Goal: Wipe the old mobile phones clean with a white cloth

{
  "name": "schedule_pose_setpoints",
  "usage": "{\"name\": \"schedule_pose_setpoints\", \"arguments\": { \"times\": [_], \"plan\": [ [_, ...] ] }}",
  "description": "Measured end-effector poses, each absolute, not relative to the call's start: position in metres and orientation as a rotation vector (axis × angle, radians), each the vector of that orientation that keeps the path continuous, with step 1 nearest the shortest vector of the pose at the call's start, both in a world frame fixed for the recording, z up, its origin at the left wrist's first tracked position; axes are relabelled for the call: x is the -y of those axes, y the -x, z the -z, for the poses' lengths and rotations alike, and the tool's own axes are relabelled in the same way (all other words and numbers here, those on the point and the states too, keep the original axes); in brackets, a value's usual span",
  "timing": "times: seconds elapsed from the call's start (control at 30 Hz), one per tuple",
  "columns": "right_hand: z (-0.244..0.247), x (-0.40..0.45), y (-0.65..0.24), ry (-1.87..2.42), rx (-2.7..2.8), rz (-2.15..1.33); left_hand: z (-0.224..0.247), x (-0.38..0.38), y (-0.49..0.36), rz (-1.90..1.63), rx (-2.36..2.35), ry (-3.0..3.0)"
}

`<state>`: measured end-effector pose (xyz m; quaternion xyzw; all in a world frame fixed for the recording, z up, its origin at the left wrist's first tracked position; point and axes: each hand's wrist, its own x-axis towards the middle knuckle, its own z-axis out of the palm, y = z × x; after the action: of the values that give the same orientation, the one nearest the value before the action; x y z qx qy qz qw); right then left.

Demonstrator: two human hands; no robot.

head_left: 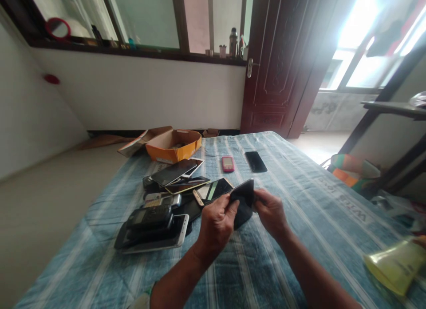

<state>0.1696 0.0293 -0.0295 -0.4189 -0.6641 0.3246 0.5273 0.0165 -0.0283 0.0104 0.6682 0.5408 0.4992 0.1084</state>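
Observation:
Between my two hands a dark phone (245, 194) is held up and tilted above the striped blue cloth. My left hand (218, 220) grips its left side, thumb on the near face. At its right edge, the fingers of my right hand (270, 211) are pinched together. Another dark object (242, 218) shows just below it; whether it is separate I cannot tell. Left of my hands lies a pile of phones, with a black phone (175, 172) on top at the back and a white-edged phone (179, 233) at the front. A gold-framed phone (216, 190) lies just behind my left hand.
Farther back on the cloth (316, 238) are a small pink device (228, 164) and a black phone (256, 161). An open orange box (175, 153) stands at the back left. Yellow plastic packaging (394, 264) lies at the right edge.

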Motion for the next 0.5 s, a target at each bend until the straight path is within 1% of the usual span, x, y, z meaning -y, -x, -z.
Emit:
{"name": "schedule_pose_setpoints", "arguments": {
  "times": [0.17, 0.33, 0.5],
  "plan": [
    [0.04, -0.027, -0.16, 1.121, 1.585, -0.851, -0.008, 0.024, -0.006, -1.438, -1.69, -1.801],
    [0.03, -0.023, -0.155, 1.019, 1.45, -0.701, -0.004, 0.02, -0.007, -1.463, -1.679, -1.661],
    [0.027, -0.019, -0.154, 1.007, 1.54, -0.631, -0.002, 0.02, -0.01, -1.485, -1.613, -1.565]
  ]
}}
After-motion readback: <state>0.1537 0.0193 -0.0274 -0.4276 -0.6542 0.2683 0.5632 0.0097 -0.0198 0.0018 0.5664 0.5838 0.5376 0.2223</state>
